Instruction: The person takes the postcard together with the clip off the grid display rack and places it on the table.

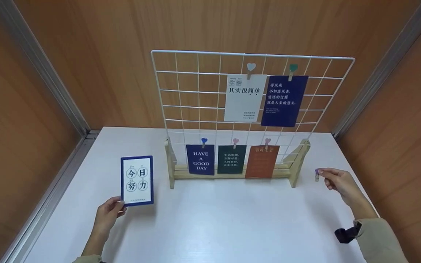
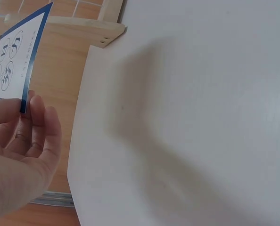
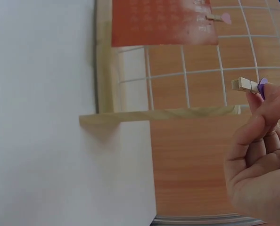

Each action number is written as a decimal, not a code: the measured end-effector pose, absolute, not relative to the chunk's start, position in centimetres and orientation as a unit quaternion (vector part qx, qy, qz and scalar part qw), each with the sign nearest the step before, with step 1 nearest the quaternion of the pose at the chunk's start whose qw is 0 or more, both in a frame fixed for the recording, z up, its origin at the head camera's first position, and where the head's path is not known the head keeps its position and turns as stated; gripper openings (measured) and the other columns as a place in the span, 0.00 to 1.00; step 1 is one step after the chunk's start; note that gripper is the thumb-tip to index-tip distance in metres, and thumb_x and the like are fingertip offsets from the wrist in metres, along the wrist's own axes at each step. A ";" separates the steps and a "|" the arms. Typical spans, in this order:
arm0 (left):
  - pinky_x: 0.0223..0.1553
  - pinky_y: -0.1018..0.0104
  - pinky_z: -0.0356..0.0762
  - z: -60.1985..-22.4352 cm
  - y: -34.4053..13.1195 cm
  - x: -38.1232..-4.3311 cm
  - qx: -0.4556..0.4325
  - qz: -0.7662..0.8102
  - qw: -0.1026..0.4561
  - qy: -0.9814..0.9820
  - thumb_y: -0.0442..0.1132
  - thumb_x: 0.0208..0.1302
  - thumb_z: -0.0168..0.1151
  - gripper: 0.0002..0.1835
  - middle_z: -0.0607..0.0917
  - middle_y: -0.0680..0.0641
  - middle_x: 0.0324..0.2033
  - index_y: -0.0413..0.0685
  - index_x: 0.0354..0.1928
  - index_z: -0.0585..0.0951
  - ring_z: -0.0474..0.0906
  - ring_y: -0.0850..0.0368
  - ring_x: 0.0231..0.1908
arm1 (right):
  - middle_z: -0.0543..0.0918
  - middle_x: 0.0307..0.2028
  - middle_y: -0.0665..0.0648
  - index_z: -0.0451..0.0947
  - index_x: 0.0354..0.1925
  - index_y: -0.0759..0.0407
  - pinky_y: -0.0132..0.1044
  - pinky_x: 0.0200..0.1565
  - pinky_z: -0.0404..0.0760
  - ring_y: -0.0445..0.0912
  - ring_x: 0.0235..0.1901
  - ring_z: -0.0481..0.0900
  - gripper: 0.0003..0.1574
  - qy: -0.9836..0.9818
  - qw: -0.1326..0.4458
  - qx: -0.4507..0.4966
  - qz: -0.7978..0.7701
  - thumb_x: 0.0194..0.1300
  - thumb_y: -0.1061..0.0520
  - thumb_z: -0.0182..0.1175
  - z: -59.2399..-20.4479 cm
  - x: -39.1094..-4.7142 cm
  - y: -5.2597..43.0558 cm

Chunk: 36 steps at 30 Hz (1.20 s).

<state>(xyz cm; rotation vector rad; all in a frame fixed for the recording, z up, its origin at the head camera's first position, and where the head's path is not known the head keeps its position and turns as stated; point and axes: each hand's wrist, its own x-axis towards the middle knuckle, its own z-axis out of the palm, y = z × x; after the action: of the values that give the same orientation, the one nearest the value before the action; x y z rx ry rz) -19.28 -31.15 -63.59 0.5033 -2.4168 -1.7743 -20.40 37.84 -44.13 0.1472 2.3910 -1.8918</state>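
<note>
My left hand (image 1: 109, 213) pinches the lower left corner of a white card with a blue border (image 1: 137, 180), raised above the table left of the rack. The left wrist view shows thumb and fingers on the corner of the card (image 2: 18, 56). Off the rack's right side, my right hand (image 1: 342, 184) pinches a small wooden clothespin with a purple heart (image 1: 317, 175). Close up, that clothespin (image 3: 246, 85) points away from the fingertips. Between the hands stands a white wire grid rack (image 1: 192, 91) on a wooden base (image 1: 228, 175).
Clipped high on the grid are a white card (image 1: 245, 102) and a navy card (image 1: 283, 104). Lower hang a blue card (image 1: 200, 160), a dark green card (image 1: 231, 160) and an orange card (image 1: 261, 162). Wood-grain panels (image 1: 86, 54) enclose the white table (image 1: 214, 219) behind and at both sides.
</note>
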 end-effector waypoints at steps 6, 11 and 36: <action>0.37 0.69 0.75 -63.7 -31.6 -18.4 0.184 -0.546 0.032 -0.817 0.44 0.66 0.46 0.17 0.78 0.43 0.38 0.43 0.51 0.71 0.75 0.54 0.37 | 0.71 0.17 0.48 0.75 0.42 0.66 0.27 0.23 0.72 0.36 0.16 0.68 0.19 0.803 0.045 0.074 -0.590 0.60 0.51 0.56 -45.6 -20.2 39.0; 0.36 0.68 0.75 -63.5 -32.0 -18.0 0.210 -0.533 0.026 -0.819 0.41 0.66 0.46 0.16 0.78 0.42 0.37 0.40 0.51 0.70 0.76 0.54 0.36 | 0.71 0.18 0.48 0.72 0.44 0.70 0.29 0.24 0.73 0.37 0.17 0.68 0.25 0.828 0.057 0.092 -0.551 0.61 0.48 0.55 -47.0 -20.0 39.9; 0.32 0.67 0.75 -55.9 -31.1 -14.1 0.268 -0.550 -0.057 -0.789 0.32 0.62 0.46 0.19 0.77 0.41 0.32 0.25 0.52 0.65 0.76 0.59 0.28 | 0.73 0.18 0.49 0.69 0.47 0.76 0.32 0.25 0.74 0.38 0.18 0.70 0.23 0.849 0.072 0.155 -0.499 0.63 0.55 0.51 -52.7 -19.2 44.4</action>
<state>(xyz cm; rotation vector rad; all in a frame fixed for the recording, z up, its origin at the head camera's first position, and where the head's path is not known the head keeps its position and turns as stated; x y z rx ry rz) -14.09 -31.07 -55.93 0.8738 -2.5736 -1.7925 -19.24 44.44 -52.69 0.4663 2.5522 -1.4996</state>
